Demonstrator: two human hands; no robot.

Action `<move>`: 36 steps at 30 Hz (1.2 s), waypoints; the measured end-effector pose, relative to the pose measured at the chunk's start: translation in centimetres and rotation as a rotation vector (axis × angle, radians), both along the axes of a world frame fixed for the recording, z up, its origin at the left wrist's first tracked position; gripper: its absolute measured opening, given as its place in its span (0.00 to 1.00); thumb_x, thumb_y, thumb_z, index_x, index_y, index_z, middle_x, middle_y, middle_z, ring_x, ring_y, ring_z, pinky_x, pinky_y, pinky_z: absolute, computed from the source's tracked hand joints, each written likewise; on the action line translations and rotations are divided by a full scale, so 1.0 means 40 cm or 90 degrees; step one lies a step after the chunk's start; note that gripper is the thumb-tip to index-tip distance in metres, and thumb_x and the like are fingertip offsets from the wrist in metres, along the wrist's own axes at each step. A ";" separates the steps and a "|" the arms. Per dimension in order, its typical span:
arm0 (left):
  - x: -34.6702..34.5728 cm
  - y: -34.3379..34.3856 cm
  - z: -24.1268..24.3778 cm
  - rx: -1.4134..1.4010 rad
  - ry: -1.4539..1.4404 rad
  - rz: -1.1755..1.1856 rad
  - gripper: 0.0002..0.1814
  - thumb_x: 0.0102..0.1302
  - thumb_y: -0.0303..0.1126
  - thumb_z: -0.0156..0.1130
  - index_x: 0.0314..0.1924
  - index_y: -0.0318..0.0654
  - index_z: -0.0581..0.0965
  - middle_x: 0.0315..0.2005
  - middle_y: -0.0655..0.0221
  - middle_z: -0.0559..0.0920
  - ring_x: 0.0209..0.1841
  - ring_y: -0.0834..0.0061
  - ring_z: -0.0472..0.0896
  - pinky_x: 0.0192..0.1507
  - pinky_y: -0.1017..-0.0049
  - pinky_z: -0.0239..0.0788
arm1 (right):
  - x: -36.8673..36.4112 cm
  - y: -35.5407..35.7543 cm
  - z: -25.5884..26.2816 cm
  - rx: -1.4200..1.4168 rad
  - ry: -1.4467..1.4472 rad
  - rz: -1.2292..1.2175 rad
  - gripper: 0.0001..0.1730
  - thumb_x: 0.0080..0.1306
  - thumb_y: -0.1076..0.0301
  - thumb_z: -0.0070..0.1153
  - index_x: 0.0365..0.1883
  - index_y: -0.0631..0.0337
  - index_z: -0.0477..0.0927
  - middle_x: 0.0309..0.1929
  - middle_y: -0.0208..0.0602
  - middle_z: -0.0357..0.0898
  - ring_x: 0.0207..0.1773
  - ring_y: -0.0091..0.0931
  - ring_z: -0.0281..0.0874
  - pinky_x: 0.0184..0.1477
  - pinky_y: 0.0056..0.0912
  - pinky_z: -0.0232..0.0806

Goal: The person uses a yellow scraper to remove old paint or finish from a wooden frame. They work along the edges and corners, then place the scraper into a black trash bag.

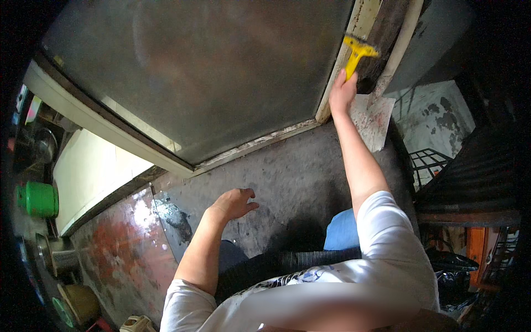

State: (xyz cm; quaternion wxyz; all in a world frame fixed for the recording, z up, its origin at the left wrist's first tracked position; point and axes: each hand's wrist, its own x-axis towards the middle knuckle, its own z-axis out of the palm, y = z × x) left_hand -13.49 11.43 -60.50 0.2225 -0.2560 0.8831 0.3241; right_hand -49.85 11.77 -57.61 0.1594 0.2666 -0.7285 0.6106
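Observation:
My right hand (344,92) grips the handle of a yellow T-shaped squeegee-like tool (356,56). Its head has a dark edge and is held up by the right side of a door or window frame (318,115). From this angle I cannot tell whether the head touches the frame. A dark, hazy glass pane (232,79) fills that frame. My left hand (235,203) holds nothing; its fingers are bent and apart, over the dark, stained floor (286,182).
A pale pipe (400,45) runs down beside the frame to a smeared white sheet (371,120). At right is a black wire rack (429,164). Along the left are a green container (39,199), a metal pot (62,255) and a wet, shiny floor patch (172,213).

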 end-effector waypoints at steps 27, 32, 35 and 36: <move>-0.015 0.011 0.068 -0.025 0.118 0.002 0.19 0.58 0.43 0.54 0.45 0.39 0.72 0.34 0.57 0.78 0.39 0.57 0.76 0.41 0.65 0.67 | -0.031 -0.060 0.147 -0.075 0.042 -0.039 0.17 0.62 0.59 0.45 0.35 0.67 0.65 0.30 0.53 0.71 0.35 0.49 0.70 0.36 0.44 0.61; -0.028 0.023 0.148 -0.002 0.257 0.001 0.16 0.59 0.37 0.54 0.45 0.38 0.71 0.26 0.57 0.78 0.30 0.61 0.77 0.33 0.69 0.68 | -0.010 -0.061 0.253 -0.070 0.081 -0.047 0.17 0.62 0.59 0.45 0.34 0.67 0.65 0.28 0.52 0.72 0.34 0.48 0.70 0.34 0.43 0.61; -0.049 0.040 0.260 0.140 0.496 0.062 0.13 0.58 0.33 0.56 0.44 0.38 0.73 0.25 0.59 0.78 0.27 0.68 0.76 0.30 0.74 0.67 | 0.007 -0.053 0.236 -0.063 0.089 -0.057 0.17 0.62 0.58 0.45 0.37 0.67 0.66 0.28 0.51 0.72 0.33 0.47 0.71 0.35 0.43 0.62; -0.064 0.056 0.302 0.172 0.609 0.062 0.12 0.57 0.29 0.57 0.42 0.36 0.74 0.27 0.62 0.78 0.28 0.71 0.77 0.31 0.77 0.67 | -0.012 -0.042 0.223 -0.049 0.090 -0.072 0.18 0.62 0.58 0.45 0.38 0.67 0.66 0.29 0.51 0.72 0.33 0.46 0.71 0.35 0.43 0.62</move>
